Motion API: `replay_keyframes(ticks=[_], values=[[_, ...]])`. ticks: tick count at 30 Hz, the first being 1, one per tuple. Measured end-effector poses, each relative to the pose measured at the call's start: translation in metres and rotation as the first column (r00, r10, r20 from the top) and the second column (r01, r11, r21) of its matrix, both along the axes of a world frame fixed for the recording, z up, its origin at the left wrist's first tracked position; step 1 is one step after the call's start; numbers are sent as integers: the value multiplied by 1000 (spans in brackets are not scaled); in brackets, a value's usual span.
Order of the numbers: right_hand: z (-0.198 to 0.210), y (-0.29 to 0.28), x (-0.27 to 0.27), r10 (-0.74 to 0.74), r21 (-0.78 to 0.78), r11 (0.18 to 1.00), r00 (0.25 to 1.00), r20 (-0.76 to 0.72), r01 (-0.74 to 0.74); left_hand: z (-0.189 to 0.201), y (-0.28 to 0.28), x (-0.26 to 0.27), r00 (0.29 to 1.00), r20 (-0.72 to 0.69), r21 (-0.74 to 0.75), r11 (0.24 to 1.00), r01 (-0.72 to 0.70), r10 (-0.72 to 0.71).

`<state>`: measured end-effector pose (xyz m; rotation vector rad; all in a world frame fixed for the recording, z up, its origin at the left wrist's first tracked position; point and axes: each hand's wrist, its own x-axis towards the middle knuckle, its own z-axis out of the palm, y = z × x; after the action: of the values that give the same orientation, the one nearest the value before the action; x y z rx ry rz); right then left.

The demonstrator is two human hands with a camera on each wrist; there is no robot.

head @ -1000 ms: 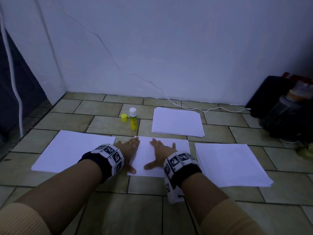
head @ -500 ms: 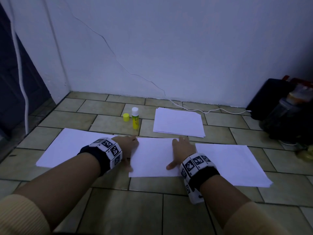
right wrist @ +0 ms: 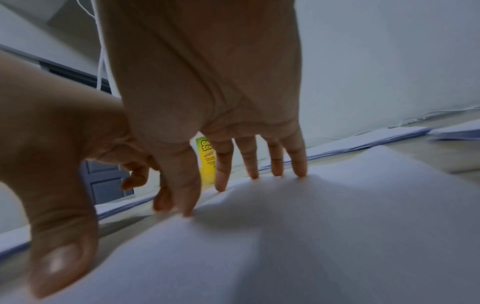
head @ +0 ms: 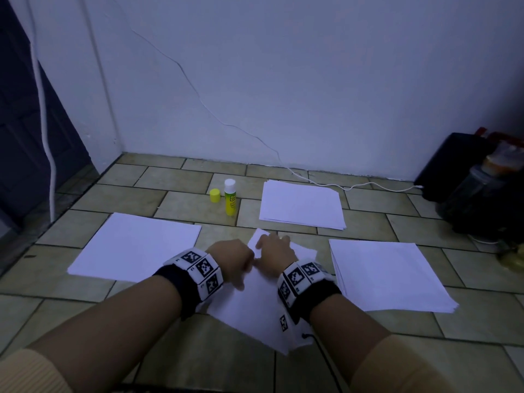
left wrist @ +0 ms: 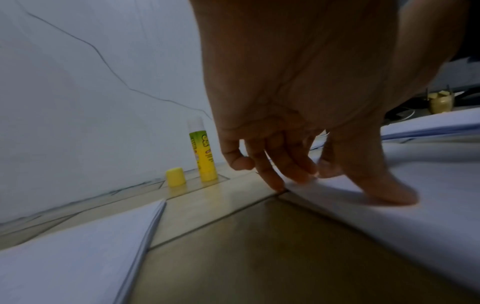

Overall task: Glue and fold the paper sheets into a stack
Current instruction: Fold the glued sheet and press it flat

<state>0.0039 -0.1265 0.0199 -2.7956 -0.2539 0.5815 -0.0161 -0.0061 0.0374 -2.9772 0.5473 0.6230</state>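
Note:
A white paper sheet (head: 255, 310) lies turned at an angle on the tiled floor, with both hands on its far end. My left hand (head: 232, 259) touches the sheet's left edge (left wrist: 415, 226) with its fingertips (left wrist: 278, 185), and its thumb rests on top. My right hand (head: 275, 256) presses the sheet (right wrist: 311, 236) with straight, spread fingers (right wrist: 275, 164). The uncapped yellow glue stick (head: 230, 197) stands upright beyond the hands, beside its yellow cap (head: 215, 195). It also shows in the left wrist view as glue stick (left wrist: 203, 152) and cap (left wrist: 175, 176).
Three paper stacks lie around the sheet: left stack (head: 136, 245), back stack (head: 302, 204), right stack (head: 388, 276). A dark bag with a bottle (head: 482, 180) sits at the right wall. A white cable (head: 354, 187) runs along the wall's foot.
The middle sheet has been turned from square to diagonal. The right hand slid back from the sheet's right side to its far end, close to the left hand. The head view tipped upward.

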Motion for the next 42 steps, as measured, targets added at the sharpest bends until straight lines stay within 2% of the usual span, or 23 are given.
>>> replay_keyframes(ticks=[4,7,9,11,14,17,20,25,28,30,33,35,37,42], values=[[-4,10,-1,143,17,990,989,28,-143,-9,14,-2,996,63,16,997,-71,70],[-6,14,4,177,5,984,984,-13,-176,-24,23,-2,990,-57,66,990,-126,130],[-5,19,2,188,-75,979,981,-50,-191,-30,25,-2,983,-120,80,988,-131,140],[-2,25,1,252,-135,955,963,-91,-263,-31,25,-1,986,-114,114,988,-109,122],[2,22,3,301,-102,944,946,-120,-313,-24,23,0,994,-73,181,982,-62,76],[5,-4,5,263,-79,959,959,-110,-272,-19,19,1,997,-46,227,973,-44,56],[2,-37,6,158,-77,983,983,-97,-166,-15,16,0,999,-28,267,963,-23,32],[3,-67,8,72,-93,992,992,-108,-82,-12,21,1,999,-43,255,967,-5,16],[5,-60,8,63,-111,991,996,-58,-69,-9,24,5,998,-45,227,974,-23,34],[5,-52,6,47,-135,990,998,29,-43,-3,24,10,1000,21,225,974,-24,19],[8,-37,-1,147,-259,960,980,130,-110,1,21,12,992,125,166,986,-14,-7],[7,-26,-5,160,-238,963,979,124,-127,-2,18,10,994,107,88,996,25,-35],[4,-14,-9,129,-167,979,987,90,-113,-3,17,6,996,71,98,994,49,-56],[-6,14,-17,125,-86,989,991,38,-122,0,27,-1,998,69,102,995,-7,0]])
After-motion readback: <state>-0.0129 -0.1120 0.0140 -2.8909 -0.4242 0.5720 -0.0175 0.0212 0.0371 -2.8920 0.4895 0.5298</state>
